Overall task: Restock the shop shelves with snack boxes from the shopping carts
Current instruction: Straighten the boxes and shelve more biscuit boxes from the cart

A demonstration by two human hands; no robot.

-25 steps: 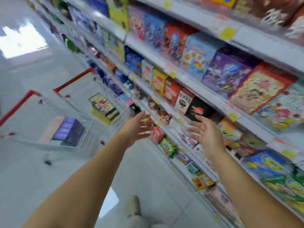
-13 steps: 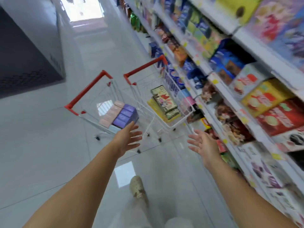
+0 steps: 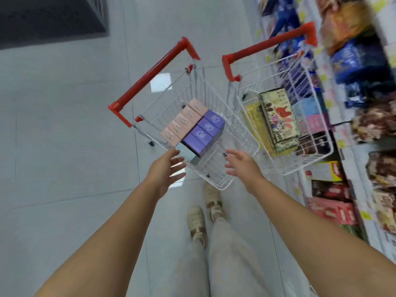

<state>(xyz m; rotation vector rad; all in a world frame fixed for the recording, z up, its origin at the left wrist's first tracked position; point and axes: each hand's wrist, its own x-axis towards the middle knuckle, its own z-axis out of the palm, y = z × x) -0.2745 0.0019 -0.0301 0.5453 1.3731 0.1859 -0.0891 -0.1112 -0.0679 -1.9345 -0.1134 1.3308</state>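
Two carts side by side ahead of the hands, shelves along the right.

The left cart (image 3: 246, 136) stands just ahead of the left hand (image 3: 166, 172) and right hand (image 3: 242, 166), its near corner between them. In it lie two rows of small boxes (image 3: 192, 125) side by side, with an end box (image 3: 186, 154) just beyond the left hand. The right cart (image 3: 317, 161) stands ahead and to the right of the right hand, with flat boxes (image 3: 278, 116) stacked in its left side and smaller boxes (image 3: 310, 116) in its right. The shelves (image 3: 334, 189) run past it, right of the right hand. The shoes (image 3: 205, 211) stand behind the hands, between the forearms.
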